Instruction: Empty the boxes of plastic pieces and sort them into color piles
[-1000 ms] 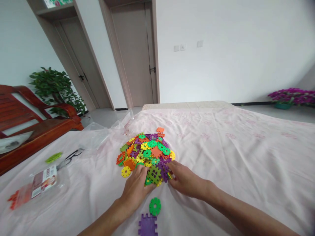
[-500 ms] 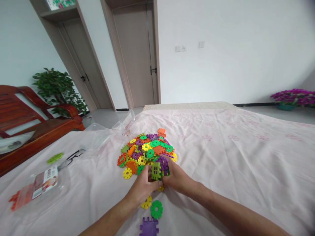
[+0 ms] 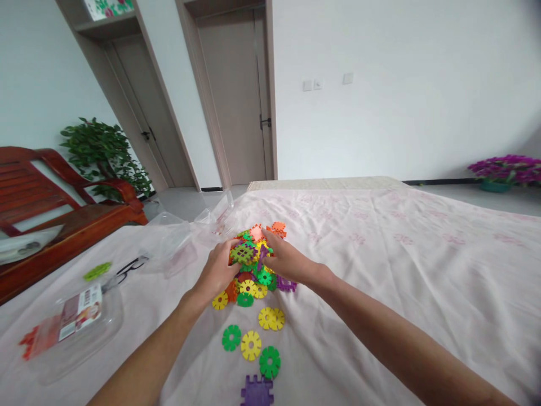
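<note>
A heap of colourful plastic interlocking pieces (image 3: pixel 265 277), notched discs and square lattice plates, lies on the pale cloth. My left hand (image 3: pixel 216 269) curls round the heap's left side, thumb and fingers against a green and purple lattice plate (image 3: pixel 244 254). From the right, my right hand (image 3: pixel 291 260) cups the same clump, its thumb by an upright purple piece (image 3: pixel 262 256). Some fingertips are hidden among the pieces. Nearer me lie a green disc (image 3: pixel 231 338), a yellow disc (image 3: pixel 251 345), another green disc (image 3: pixel 275 362) and a purple square plate (image 3: pixel 257 390).
On the left are a clear plastic container (image 3: pixel 84 344) with a label, black-framed glasses (image 3: pixel 129 269), a light green piece (image 3: pixel 97 271) and clear plastic packaging (image 3: pixel 169 237). A wooden bench (image 3: pixel 76 220) stands beyond the cloth's left edge. Pink-patterned cloth (image 3: pixel 401 282) stretches right.
Both hands have moved forward from the near edge of the heap to its sides and gripped pieces there. The small green window piece has left the hands' earlier place; more discs show on the cloth.
</note>
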Demonstrator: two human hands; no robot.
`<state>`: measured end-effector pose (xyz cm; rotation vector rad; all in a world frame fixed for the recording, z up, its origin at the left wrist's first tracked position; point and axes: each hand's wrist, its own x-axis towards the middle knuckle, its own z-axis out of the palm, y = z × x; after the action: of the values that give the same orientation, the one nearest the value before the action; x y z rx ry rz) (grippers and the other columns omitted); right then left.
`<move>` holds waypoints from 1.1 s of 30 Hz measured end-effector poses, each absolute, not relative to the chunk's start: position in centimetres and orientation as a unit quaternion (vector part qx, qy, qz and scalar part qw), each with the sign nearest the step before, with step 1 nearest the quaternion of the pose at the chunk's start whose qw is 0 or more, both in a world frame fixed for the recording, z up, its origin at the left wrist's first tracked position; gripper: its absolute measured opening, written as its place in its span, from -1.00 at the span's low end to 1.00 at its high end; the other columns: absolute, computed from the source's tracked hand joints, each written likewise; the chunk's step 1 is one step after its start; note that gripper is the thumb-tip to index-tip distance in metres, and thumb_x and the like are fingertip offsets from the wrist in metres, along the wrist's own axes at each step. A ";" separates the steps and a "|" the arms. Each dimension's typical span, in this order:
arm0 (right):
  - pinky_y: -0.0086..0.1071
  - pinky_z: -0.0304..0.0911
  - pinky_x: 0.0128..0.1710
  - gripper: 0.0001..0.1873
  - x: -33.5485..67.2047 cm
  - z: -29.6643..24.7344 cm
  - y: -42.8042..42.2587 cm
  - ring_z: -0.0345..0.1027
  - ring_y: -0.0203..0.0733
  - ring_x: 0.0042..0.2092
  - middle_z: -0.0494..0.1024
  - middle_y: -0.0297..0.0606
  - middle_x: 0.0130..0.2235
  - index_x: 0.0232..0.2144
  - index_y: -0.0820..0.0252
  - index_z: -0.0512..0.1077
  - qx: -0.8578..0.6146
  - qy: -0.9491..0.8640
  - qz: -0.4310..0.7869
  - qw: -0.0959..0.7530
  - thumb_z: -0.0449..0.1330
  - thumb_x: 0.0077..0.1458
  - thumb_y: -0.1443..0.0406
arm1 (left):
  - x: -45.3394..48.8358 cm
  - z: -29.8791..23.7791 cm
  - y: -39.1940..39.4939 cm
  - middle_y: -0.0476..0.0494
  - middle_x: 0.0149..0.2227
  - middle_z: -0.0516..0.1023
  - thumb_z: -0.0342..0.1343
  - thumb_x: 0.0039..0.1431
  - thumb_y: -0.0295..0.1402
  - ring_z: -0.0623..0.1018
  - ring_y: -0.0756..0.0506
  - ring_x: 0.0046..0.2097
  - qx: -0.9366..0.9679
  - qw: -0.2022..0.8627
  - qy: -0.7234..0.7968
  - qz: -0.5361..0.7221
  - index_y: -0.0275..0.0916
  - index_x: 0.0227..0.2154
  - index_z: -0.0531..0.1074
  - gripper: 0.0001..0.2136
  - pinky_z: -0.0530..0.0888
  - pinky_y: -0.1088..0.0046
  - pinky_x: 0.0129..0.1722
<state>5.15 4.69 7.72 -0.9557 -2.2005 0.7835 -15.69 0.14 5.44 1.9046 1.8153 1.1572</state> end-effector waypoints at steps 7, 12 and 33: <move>-0.27 0.29 0.02 -0.70 8.1 6.1 -0.8 0.42 -0.13 -0.03 0.56 -0.24 -0.08 -0.06 0.08 0.48 -0.282 -0.885 0.276 0.246 0.17 0.13 0.34 | -19.5 2.0 -0.2 -0.23 0.03 0.50 -0.03 0.17 -0.37 0.44 -0.19 0.11 0.648 0.022 0.683 0.336 -0.24 0.04 0.39 -0.63 0.32 0.17 0.16; -0.05 0.10 0.19 -0.19 8.3 3.2 -6.3 0.23 0.14 0.19 0.39 -0.02 0.17 0.23 0.09 0.22 -0.185 -0.949 0.222 0.127 0.29 0.00 -0.05 | -20.7 0.0 1.5 -0.24 0.13 0.45 -0.18 0.32 -0.10 0.40 -0.18 0.18 0.644 0.070 0.687 0.331 -0.24 0.14 0.32 -0.53 0.28 0.17 0.21; -0.26 0.28 -0.08 -0.63 9.3 4.9 1.9 0.39 -0.13 -0.11 0.52 -0.20 -0.10 -0.02 0.13 0.33 -0.385 -0.809 0.230 0.381 0.15 0.08 0.33 | -13.4 0.1 1.2 -0.16 0.19 0.40 -0.03 0.24 0.00 0.31 -0.24 0.23 0.665 0.174 0.653 0.317 -0.15 0.06 0.42 -0.54 0.19 0.12 0.27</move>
<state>9.30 1.92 4.85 -0.9822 -2.0641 0.5860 -13.41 1.18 0.10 1.8867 1.8509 0.8998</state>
